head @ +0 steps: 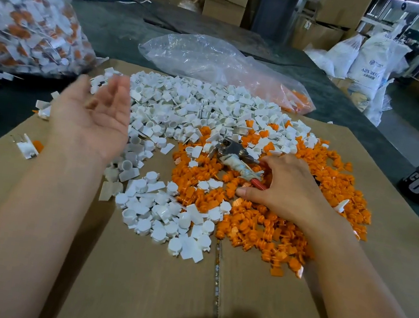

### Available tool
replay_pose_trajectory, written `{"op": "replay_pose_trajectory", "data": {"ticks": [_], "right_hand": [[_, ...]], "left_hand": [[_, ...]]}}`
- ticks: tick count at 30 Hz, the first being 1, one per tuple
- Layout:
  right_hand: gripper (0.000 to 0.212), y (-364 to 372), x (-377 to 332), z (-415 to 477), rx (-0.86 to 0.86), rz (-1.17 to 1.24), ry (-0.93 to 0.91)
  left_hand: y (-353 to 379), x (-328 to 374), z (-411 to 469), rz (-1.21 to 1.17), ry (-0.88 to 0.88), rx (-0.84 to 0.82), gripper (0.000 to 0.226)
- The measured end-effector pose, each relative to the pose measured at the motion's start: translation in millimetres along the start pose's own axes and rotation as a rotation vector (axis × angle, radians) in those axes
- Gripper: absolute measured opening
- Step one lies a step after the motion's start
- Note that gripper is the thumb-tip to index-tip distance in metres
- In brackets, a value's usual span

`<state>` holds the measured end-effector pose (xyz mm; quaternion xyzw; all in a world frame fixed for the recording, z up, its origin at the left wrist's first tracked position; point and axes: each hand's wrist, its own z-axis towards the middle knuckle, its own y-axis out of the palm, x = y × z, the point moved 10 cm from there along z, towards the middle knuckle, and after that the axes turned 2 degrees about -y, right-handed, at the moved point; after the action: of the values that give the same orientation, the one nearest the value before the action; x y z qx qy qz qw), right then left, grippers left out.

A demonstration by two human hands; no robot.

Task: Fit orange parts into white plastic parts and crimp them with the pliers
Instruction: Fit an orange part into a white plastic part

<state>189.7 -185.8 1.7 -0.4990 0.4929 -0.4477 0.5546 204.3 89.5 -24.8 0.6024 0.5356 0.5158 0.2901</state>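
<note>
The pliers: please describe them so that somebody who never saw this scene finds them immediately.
On the brown cardboard, find the orange pile on the right. The pliers lie at that pile's upper edge, gripped by the right hand: the only metal thing there, with tape-wrapped, red-tipped handles.

White parts (182,117) and orange parts (261,220) cover brown cardboard (145,284); pliers (240,160) red-handled.

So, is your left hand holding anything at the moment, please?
Empty. The left hand is turned palm-up with its fingers relaxed, and nothing lies in the palm.
</note>
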Motion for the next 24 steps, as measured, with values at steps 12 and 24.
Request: {"op": "replay_pose_trajectory", "data": {"ticks": [12, 24], "right_hand": [[0.073, -16.2, -9.0, -1.1, 0.097, 0.095, -0.067], [0.036, -6.2, -78.3, -24.5, 0.027, 0.161, -0.513]], "left_hand": [[44.7, -9.0, -30.0, 1.687, 0.601, -0.034, 0.015], [38.9, -42.0, -15.0, 2.468, 0.684, -0.045, 0.026]]}}
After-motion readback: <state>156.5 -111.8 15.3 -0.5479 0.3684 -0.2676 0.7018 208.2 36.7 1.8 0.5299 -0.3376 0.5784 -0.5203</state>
